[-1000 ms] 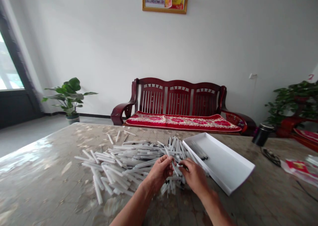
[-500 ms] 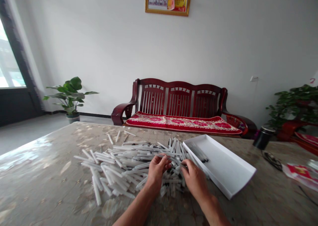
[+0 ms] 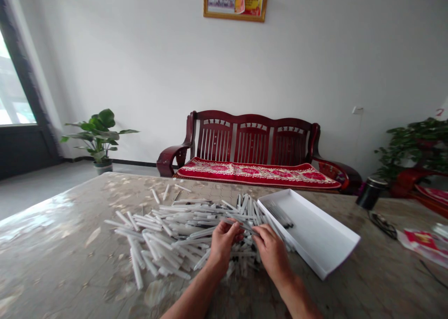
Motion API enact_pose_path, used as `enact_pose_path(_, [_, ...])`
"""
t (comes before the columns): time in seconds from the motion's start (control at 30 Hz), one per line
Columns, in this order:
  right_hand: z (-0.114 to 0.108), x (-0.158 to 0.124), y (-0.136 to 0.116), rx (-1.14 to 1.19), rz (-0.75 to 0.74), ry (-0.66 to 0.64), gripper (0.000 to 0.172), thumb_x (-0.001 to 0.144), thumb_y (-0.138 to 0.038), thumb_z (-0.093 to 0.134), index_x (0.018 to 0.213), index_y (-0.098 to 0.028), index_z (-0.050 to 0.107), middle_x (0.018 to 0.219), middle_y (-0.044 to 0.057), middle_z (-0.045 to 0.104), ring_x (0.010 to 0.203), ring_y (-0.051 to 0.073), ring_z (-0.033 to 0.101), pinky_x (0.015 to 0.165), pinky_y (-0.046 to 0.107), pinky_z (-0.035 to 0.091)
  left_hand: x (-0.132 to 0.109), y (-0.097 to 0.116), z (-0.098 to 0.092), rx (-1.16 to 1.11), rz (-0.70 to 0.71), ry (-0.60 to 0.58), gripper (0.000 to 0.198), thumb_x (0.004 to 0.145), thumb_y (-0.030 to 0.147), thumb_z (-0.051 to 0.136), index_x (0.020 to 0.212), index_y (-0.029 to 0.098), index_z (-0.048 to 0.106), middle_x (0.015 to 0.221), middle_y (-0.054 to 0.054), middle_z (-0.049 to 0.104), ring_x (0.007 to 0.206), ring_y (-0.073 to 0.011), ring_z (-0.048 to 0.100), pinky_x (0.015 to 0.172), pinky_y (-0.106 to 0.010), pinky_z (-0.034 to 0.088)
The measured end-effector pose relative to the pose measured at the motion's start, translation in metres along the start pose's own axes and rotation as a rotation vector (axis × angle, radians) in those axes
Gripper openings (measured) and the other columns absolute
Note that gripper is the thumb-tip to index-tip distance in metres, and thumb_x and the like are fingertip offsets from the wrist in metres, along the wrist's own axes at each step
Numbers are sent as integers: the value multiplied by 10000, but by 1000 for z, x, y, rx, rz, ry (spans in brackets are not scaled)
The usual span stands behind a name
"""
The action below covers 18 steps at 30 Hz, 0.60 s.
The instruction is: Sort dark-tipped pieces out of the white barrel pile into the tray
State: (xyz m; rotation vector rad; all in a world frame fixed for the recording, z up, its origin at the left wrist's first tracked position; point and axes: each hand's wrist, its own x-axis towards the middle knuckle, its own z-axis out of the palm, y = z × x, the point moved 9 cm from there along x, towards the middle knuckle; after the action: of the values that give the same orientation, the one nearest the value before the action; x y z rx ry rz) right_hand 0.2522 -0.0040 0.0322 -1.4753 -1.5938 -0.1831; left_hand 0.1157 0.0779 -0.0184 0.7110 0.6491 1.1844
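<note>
A loose heap of white, translucent pens (image 3: 168, 244) with some dark tips spreads over the table in front of me. Over its right side, my left hand (image 3: 222, 244) is closed, thumb against fingers, on one end of a slim greyish pen (image 3: 247, 226). My right hand (image 3: 272, 251) pinches the other end, so the pen spans the space between both hands. Just right of my right hand stands a shallow white box (image 3: 320, 237). Several dark-tipped pens (image 3: 280, 215) lie side by side along its left wall.
The table (image 3: 87, 272) has a patterned, shiny cover. Towards its right edge are a black canister (image 3: 371, 193), a dark cable (image 3: 383, 225) and a red and white plastic packet (image 3: 425, 245). A wooden bench (image 3: 254, 139) stands beyond the far edge.
My right hand has shifted slightly up and its fingers have come round to the pen's right end. My left hand has moved a little right. Heap and box look the same.
</note>
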Motion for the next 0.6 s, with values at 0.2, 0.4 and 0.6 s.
enact_pose_path(0.2, [-4, 0, -7, 12, -17, 25, 210, 930, -243, 507, 990, -241, 709, 919, 70, 715, 883, 205, 678, 790, 305, 537, 0, -1, 1, 54, 13, -28, 470, 460, 443, 910, 729, 151, 658, 624, 5, 680, 586, -144, 655, 552, -235, 524])
enact_pose_path(0.4, [-3, 1, -3, 44, 10, 18, 211, 897, -243, 535, 946, -251, 740, 891, 72, 723, 846, 211, 680, 787, 318, 541, 1, 6, 9, 109, 63, -109, 467, 469, 463, 905, 706, 148, 655, 592, -4, 672, 547, -146, 637, 552, -255, 529])
enact_pose_path(0.6, [5, 4, 9, 310, 259, -104, 142, 784, -222, 633, 842, -243, 760, 843, 38, 730, 820, 208, 669, 756, 297, 519, -3, 19, 20, 180, 84, -235, 404, 541, 427, 889, 722, 145, 663, 630, -30, 696, 551, -148, 636, 569, -270, 535])
